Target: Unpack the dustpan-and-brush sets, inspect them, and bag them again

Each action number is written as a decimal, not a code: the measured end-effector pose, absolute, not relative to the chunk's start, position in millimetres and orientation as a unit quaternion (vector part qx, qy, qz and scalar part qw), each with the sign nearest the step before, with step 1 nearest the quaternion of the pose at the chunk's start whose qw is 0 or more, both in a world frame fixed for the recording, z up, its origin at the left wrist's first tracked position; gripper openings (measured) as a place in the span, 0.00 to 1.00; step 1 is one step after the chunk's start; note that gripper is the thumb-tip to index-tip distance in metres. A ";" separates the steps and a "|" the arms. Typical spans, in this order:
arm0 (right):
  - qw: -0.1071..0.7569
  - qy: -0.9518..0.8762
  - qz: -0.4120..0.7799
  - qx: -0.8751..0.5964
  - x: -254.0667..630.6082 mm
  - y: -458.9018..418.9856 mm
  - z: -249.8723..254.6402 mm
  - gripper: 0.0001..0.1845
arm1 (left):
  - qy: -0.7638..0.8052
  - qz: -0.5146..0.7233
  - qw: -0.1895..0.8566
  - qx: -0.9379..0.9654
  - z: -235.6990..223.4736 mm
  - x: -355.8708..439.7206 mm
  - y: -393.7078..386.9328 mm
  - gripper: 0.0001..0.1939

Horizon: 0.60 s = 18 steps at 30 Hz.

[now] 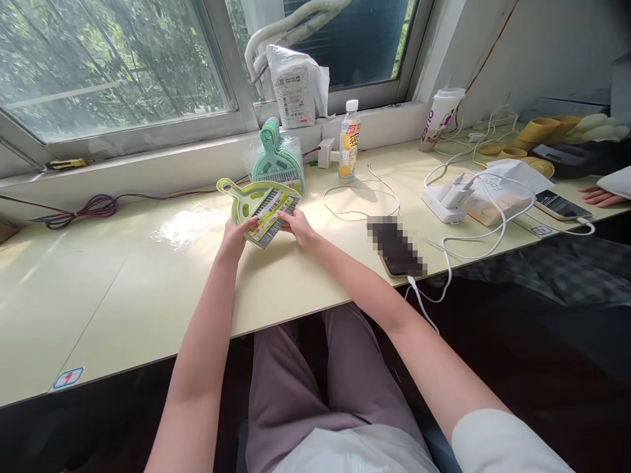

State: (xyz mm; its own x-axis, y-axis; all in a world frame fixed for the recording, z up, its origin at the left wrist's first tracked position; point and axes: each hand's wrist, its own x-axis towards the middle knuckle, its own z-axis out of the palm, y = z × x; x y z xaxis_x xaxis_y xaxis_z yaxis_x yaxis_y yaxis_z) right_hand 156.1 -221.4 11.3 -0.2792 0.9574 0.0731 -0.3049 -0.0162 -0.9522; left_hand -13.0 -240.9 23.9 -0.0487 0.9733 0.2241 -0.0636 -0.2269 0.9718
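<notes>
Between my two hands is a green mini dustpan and brush set (251, 197), tilted above the table, its label and dark bristles facing me. My left hand (236, 238) is closed on its lower left edge, thumb on the front. On the right side, my right hand (296, 226) grips the bristle end with thumb and fingers. Just behind stands a stack of teal dustpan and brush sets (277, 157) in clear plastic. A crumpled clear plastic bag (185, 226) lies on the table to the left.
A juice bottle (350, 141), a phone (394, 246) and a white power strip (444, 203) with looping cables are on the right. A paper cup (441, 118) stands by the wall. Another person's hand (605, 196) rests at the far right. A box cutter (66, 163) lies on the sill.
</notes>
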 end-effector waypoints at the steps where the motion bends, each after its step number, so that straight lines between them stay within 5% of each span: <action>1: 0.503 -0.477 0.638 -0.335 158.2 -220.7 13.3 0.05 | 0.443 0.565 0.440 0.539 23.8 -12.6 -240.3 0.33; 4: 0.523 -0.441 0.649 -0.332 174.2 -213.7 21.3 0.05 | 0.532 0.530 0.333 0.570 25.0 -17.6 -240.3 0.28; 9: 0.570 -0.396 0.643 -0.324 212.8 -195.6 27.0 0.12 | 0.724 0.450 -0.012 0.522 15.9 -63.3 -245.3 0.27; 14: 0.593 -0.380 0.628 -0.331 238.8 -187.4 26.3 0.15 | 0.788 0.289 0.032 0.542 -2.5 -97.2 -242.9 0.18; 18: 0.604 -0.402 0.606 -0.326 251.1 -183.4 27.3 0.18 | 0.722 0.304 0.054 0.619 -0.2 -90.0 -236.9 0.12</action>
